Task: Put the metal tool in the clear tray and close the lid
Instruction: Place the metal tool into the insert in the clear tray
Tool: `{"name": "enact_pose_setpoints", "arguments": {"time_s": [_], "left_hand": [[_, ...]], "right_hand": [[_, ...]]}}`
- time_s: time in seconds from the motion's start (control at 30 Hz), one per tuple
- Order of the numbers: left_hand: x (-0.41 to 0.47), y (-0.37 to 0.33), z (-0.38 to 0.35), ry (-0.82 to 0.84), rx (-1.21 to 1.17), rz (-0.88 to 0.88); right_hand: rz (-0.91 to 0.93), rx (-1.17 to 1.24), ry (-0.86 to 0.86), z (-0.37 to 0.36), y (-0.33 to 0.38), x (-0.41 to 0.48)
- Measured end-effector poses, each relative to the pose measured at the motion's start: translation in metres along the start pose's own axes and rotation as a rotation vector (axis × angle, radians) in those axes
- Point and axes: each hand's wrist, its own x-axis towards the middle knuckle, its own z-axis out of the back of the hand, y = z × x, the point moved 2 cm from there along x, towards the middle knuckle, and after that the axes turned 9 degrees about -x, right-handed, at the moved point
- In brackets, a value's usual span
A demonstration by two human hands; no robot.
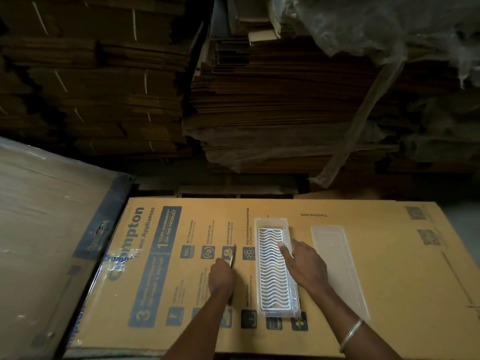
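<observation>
Metal tool [233,256] is pinched in left hand [221,278] beside clear tray [275,268]. Right hand [304,263] is laid spread on tray; lid [337,266] lies apart.

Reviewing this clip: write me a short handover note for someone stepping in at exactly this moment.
Left hand: closed on the metal tool, low over the printed cardboard box, left of the tray.
Right hand: open, fingers resting on the wavy white insert inside the clear tray.
Lid: off, lying flat on the box to the right of the tray.
Done: tool picked up, tray open and steadied.
Left: place the tool in the tray, fetch the lid, close it.
</observation>
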Motion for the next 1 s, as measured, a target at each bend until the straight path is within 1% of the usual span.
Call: {"name": "enact_pose_setpoints", "arguments": {"time_s": [0.13,0.27,0.33,0.43,0.47,0.53,0.77,0.87,1.0], "left_hand": [[0.0,0.005,-0.001,0.001,0.024,-0.058],[0.0,0.004,0.009,0.026,-0.176,-0.094],[-0.008,-0.003,0.018,0.064,-0.365,-0.105],[-0.022,-0.02,0.034,0.226,-0.858,-0.081],[-0.024,-0.026,0.038,0.262,-0.956,-0.086],[-0.029,-0.036,0.047,0.287,-1.06,-0.115],[-0.045,-0.062,0.068,0.267,-1.188,-0.18],[-0.049,-0.067,0.073,0.282,-1.243,-0.19],[-0.052,-0.068,0.075,0.331,-1.252,-0.185]], "right_hand": [[0.016,-0.002,-0.026,0.005,0.0,-0.003],[0.02,0.011,-0.031,0.011,0.001,-0.005],[0.026,0.027,-0.039,0.012,0.001,-0.006],[0.033,0.041,-0.044,0.014,0.002,-0.007],[0.037,0.044,-0.045,0.015,0.003,-0.007],[0.037,0.05,-0.051,0.015,0.004,-0.008],[0.002,0.062,-0.092,0.01,0.006,-0.005],[0.002,0.106,-0.113,0.008,0.006,-0.002],[0.015,0.131,-0.154,0.013,0.01,0.0]]}}
